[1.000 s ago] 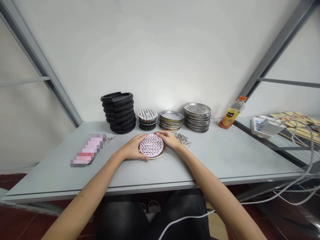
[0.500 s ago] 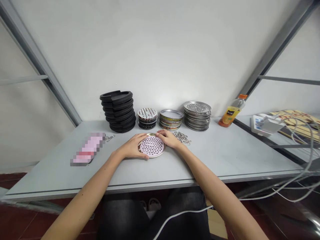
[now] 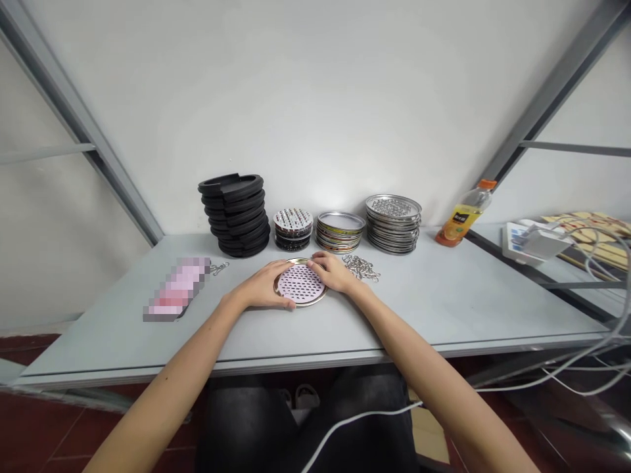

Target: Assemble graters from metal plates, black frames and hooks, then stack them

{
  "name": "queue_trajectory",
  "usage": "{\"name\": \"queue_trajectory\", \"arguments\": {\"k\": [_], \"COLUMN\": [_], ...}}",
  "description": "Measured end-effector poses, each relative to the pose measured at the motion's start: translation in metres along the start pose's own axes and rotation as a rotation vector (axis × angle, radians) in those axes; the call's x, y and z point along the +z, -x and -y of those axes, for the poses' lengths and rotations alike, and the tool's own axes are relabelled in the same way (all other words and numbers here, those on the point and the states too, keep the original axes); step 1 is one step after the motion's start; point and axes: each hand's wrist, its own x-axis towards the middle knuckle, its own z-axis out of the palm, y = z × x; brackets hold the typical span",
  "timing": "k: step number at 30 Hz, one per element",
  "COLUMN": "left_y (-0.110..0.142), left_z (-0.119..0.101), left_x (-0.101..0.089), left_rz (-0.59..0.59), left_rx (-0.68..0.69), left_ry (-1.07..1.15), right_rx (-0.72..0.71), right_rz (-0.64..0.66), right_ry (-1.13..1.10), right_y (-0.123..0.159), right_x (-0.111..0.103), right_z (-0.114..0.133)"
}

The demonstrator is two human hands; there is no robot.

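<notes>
Flat on the table lies a shallow round metal lid (image 3: 311,303) with a pale pink perforated disc (image 3: 300,284) inside its rim. My left hand (image 3: 266,284) grips the lid's left side, thumb at the near edge and fingers at the far edge. On the opposite side, my right hand (image 3: 332,271) curls over the upper right rim, its thumb at the disc's edge. Just beyond my right hand is a loose pile of small metal clips (image 3: 362,268). Part of the lid's rim is hidden under both hands.
Along the wall stand a stack of black rings (image 3: 234,217), perforated discs (image 3: 293,230), shallow lids (image 3: 340,231) and metal rims with perforated discs (image 3: 393,225). A juice bottle (image 3: 461,220) stands right. A blurred pink item (image 3: 180,286) lies left; white cables (image 3: 604,328) hang right.
The view has shifted slightly. Both hands keep their hold on the lid, with only a slight change in how the disc sits against the rim.
</notes>
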Motion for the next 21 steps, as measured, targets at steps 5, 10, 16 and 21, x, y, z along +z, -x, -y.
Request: {"name": "queue_trajectory", "arguments": {"k": [5,10,16,21], "left_y": [0.000,-0.001,0.000,0.001], "left_z": [0.000,-0.001,-0.002,-0.001], "left_x": [0.001,0.000,-0.002,-0.002], "left_rz": [-0.001,-0.002,0.012,0.021], "left_rx": [0.004,-0.012,-0.012,-0.036], "left_ry": [-0.011,-0.023,-0.015,-0.038], "right_rx": [-0.044,-0.039,-0.013,0.043], "right_rz": [-0.003,0.003,-0.068,-0.123], "right_ry": [0.012,0.008,-0.022,0.043], "right_y": [0.000,0.000,0.000,0.000], "right_x": [0.004,0.004,-0.005,-0.007], "right_z": [-0.002,-0.002,0.000,0.001]}}
